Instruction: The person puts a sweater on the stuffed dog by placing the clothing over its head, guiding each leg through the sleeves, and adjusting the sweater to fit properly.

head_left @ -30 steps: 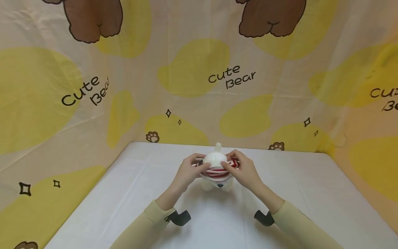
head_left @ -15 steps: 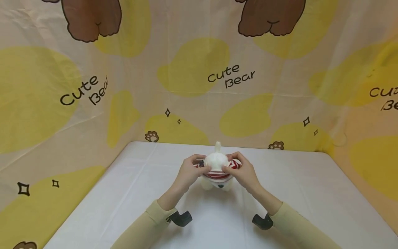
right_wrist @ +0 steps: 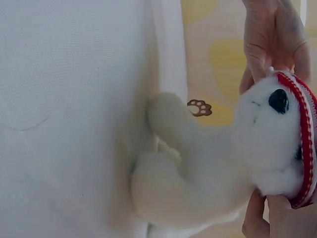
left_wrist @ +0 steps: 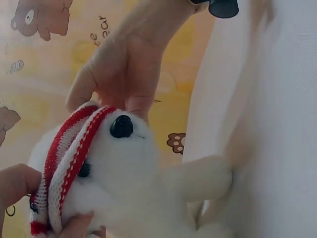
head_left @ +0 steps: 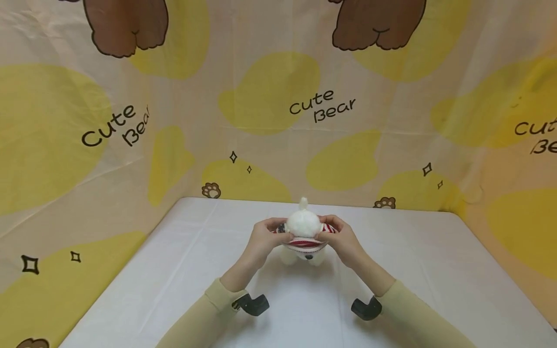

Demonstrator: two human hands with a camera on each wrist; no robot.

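Your left hand (head_left: 263, 239) pinches the red-and-white knitted band (head_left: 304, 243) at 1 side of the toy's head, and your right hand (head_left: 345, 237) grips it at the other; neither is released. The band wraps the head of the white plush toy (right_wrist: 213, 158), crossing just above the black nose (left_wrist: 122, 127), with its edge right beside 1 black eye (left_wrist: 84, 169). To handle this well, I'd match the pull of your 2 hands so the band sits level, and take hold of knit rather than fur. The stretch looks likely to slip over the eyes if 1 side leads. The toy stands between your hands, its legs appearing to rest on the white table (head_left: 435, 270); light downward pressure should steady it. Your 2 sleeves (head_left: 196, 314) stay clear of it, and the patterned cloth (head_left: 261, 92) hangs behind the table.
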